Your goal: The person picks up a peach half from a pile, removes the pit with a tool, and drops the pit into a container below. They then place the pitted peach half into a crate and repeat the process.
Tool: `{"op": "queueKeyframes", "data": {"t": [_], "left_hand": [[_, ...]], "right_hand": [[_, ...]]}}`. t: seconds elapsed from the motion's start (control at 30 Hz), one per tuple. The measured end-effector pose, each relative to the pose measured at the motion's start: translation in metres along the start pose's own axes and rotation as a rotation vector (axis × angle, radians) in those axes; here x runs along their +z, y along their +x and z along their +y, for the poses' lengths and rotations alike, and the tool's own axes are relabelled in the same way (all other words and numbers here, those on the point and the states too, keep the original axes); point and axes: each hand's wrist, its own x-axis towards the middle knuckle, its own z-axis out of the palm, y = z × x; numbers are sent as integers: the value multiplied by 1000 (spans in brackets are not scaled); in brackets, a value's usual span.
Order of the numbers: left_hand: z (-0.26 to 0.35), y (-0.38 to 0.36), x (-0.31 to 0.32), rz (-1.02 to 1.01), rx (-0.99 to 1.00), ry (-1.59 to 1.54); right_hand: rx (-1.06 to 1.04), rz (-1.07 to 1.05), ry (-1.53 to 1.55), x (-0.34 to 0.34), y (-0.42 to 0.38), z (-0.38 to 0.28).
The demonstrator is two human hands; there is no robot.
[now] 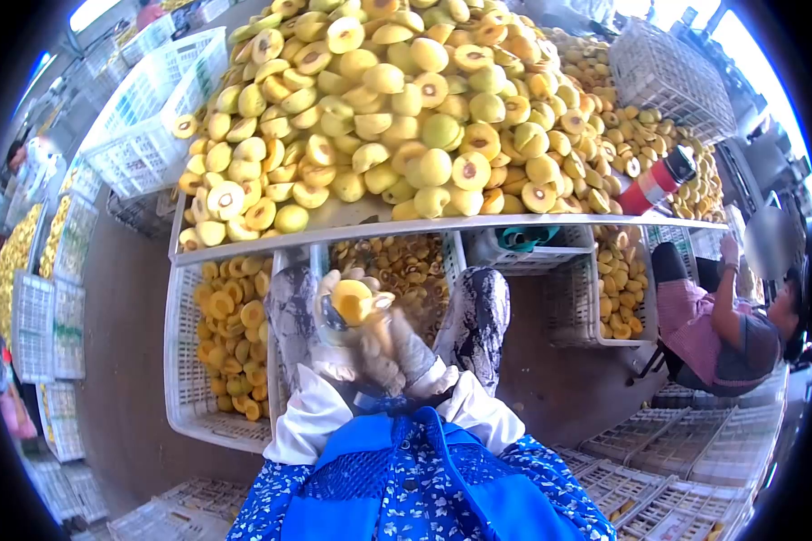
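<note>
My left hand (336, 358), in a pale glove, is closed around a yellow peach half (352, 302) above my lap. Close beside it is my gloved right hand (395, 350), smeared by motion, so its fingers and anything in them cannot be made out. Another piece of cut fruit (382, 300) shows at the right edge of the peach half. Below and beyond the hands, a crate between my knees holds peach pits and scraps (406, 261). In front rises a large heap of halved peaches (383, 108) on a metal-edged table (334, 233).
A crate (179, 379) of orange-yellow halves stands by my left leg. More crates (573, 307) sit under the table at right. A red bottle (654, 183) leans on the tabletop. One person (726, 338) sits at far right. White crates (144, 135) flank the heap.
</note>
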Motion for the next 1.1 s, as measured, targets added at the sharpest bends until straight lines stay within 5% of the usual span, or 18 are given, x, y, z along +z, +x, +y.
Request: {"op": "queueKeyframes", "data": {"t": [0.07,0.1,0.17,0.2,0.23,0.37,0.43,0.5,0.57,0.67,0.77,0.8,0.9,0.93,0.97,1.03,1.1], "left_hand": [[29,-10,-9,98,234,201],[51,-8,-20,304,384,233],[102,4,-71,392,596,838],[128,8,-76,482,933,1540],[146,11,-57,466,1116,1855],[154,88,28,231,1288,2052],[138,127,66,202,611,2263],[116,186,54,191,741,2418],[100,226,60,365,547,2272],[84,234,68,491,642,2288],[84,217,71,356,804,2330],[83,207,73,289,859,2348],[80,176,80,232,718,1753],[77,171,70,164,764,1490],[73,178,47,4,751,1133],[74,115,66,-72,312,562],[67,97,34,-190,108,360]], "right_hand": [[-19,379,407,26,20,-11],[94,-22,78,-23,26,-4],[92,248,-27,-76,52,19],[105,290,-4,-101,55,30],[39,91,-102,-86,41,18],[123,298,-122,-89,64,19],[79,333,-164,-96,70,20],[41,326,-183,-83,60,12],[134,455,-254,-67,59,-4],[218,487,-253,-69,58,-10],[3,392,-313,-59,46,-11],[-211,390,-633,-61,46,-10],[-849,364,-1573,-76,42,-15],[-536,458,-1415,-42,23,-34],[-547,544,-1487,-33,20,-36],[-368,662,-1529,-61,43,-32],[-486,546,-1255,-66,33,-25]]}}
